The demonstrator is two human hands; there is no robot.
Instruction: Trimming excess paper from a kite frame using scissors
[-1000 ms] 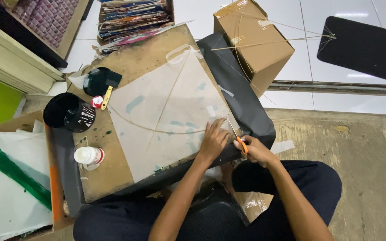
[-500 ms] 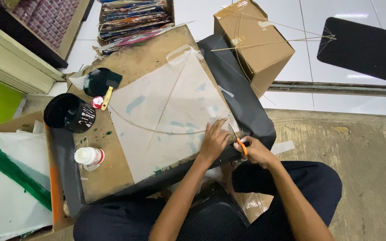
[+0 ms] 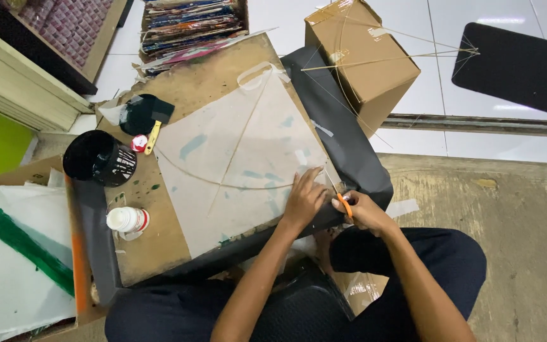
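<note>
Head view: trimming a paper kite [image 3: 235, 171] on a cardboard board [image 3: 159, 247].
Left hand [image 3: 304, 201] lies flat, fingers spread, on its corner; right hand [image 3: 361, 209] grips orange scissors [image 3: 345, 204]. Paper's probably flimsy, tears easily, so pin near the cut.

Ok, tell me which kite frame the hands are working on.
The one on the pale paper sheet, under the left hand and right hand; the other bare frame rests on the cardboard box.

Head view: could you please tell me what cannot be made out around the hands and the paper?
- Tool with orange handle: its working end is hidden by the right hand.
- Paper: its near corner is covered by the left hand.
- White bottle: label too small to tell.
- Black cup: contents too dark to see.
</note>
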